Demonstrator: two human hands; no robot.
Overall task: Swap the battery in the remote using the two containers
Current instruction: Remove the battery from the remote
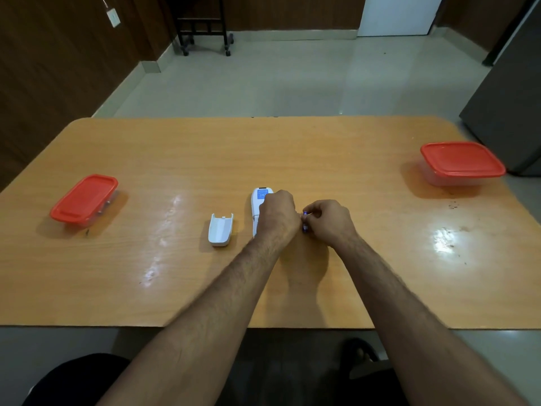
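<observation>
The right hand [329, 222] has its grip pinched on a small blue-and-silver battery [305, 221], fingers curled tight around it, held just off the right side of the remote [260, 210]. The left hand [276, 213] lies over the remote with its fingers folded down on the white body, pinning it to the bench [292, 153]; only the far end with a blue label and the left edge show past the knuckles. The two hands almost touch, the battery between them.

The remote lies face down near the middle of the bench, lengthwise away from the person. Just to its left, apart from it, the white battery cover [220, 229] rests hollow side up.

The left container [84, 198], clear with a red lid on, sits well off toward the left edge, with something small and dark dimly visible inside. The right container [462, 163], likewise lidded in red, stands far off near the right edge.
</observation>
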